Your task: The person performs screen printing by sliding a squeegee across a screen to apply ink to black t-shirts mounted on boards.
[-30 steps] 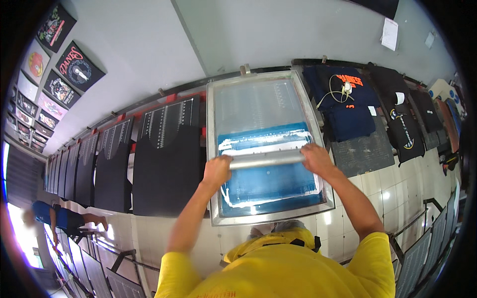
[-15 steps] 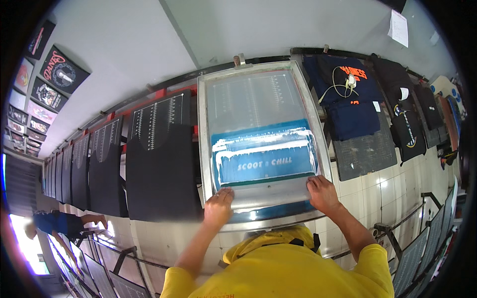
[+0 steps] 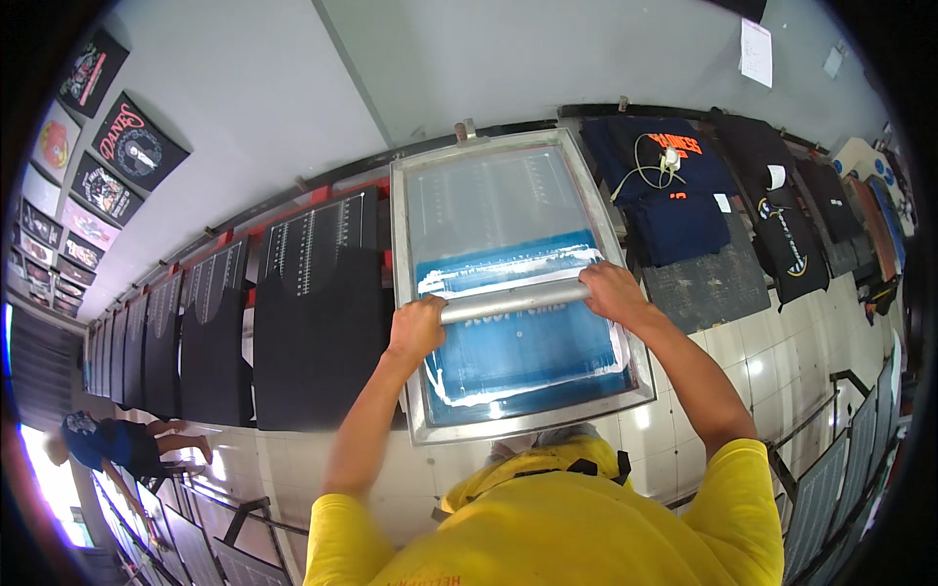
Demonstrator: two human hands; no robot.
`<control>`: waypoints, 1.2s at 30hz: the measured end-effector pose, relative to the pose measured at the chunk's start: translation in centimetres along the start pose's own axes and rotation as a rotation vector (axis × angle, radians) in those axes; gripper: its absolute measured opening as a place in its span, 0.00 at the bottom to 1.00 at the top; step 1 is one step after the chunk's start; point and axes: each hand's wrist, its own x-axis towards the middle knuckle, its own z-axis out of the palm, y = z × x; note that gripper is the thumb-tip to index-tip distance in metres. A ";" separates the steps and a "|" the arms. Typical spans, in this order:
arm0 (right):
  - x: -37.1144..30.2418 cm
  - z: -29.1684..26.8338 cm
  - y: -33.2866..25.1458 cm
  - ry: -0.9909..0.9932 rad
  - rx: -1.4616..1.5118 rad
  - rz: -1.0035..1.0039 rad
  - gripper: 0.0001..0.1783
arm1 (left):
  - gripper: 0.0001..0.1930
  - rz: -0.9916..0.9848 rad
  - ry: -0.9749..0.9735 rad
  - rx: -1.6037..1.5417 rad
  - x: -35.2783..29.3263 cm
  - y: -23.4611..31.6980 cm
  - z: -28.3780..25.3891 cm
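"What's tough to see?"
"The lettering on the blue mesh (image 3: 528, 361): the squeegee (image 3: 513, 301) covers part of it, and what lies beneath the screen is hard to make out. Fingertips curl out of sight, too!"

"The grip?"
"Clamped! Left hand (image 3: 418, 325) on the squeegee's left end, right hand (image 3: 613, 291) on its right, fingers wrapped around both."

"Count them up!"
"Two hands, one squeegee, lying across the middle of one metal-framed printing screen (image 3: 401, 225). One white plug (image 3: 670, 161) with its cable on navy shirts (image 3: 674, 234). One co-worker (image 3: 117, 444), lower left. The black shirts (image 3: 318, 342) on the left crowd too tightly to count."

"And the change?"
"Big one! Half a second ago it's down near the bottom rail, lettering showing clearly; now it's back up beside the white ink (image 3: 459, 279)!"
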 end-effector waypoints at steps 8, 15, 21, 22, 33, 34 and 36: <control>-10.2 0.0 -5.7 0.069 0.055 0.023 0.11 | 0.16 -0.004 0.087 -0.069 -10.1 5.5 -0.7; -10.9 0.9 -6.2 0.045 -0.011 0.004 0.11 | 0.22 0.031 0.134 -0.085 -11.3 4.7 2.3; -4.7 1.6 -3.0 0.037 -0.049 0.024 0.08 | 0.24 0.007 0.036 -0.107 -4.9 1.7 1.3; -3.3 1.5 -2.2 0.039 -0.052 0.015 0.08 | 0.21 0.089 0.126 -0.095 -3.7 0.8 1.5; 0.0 0.6 0.2 0.033 -0.011 -0.012 0.07 | 0.17 0.004 0.042 -0.012 -0.9 0.1 0.5; -0.5 0.3 -0.1 0.047 -0.004 -0.005 0.08 | 0.17 0.001 0.044 -0.018 -1.4 0.6 0.2; -3.9 0.1 -2.0 0.062 0.014 0.011 0.09 | 0.16 -0.014 0.052 -0.039 -4.1 2.3 -0.4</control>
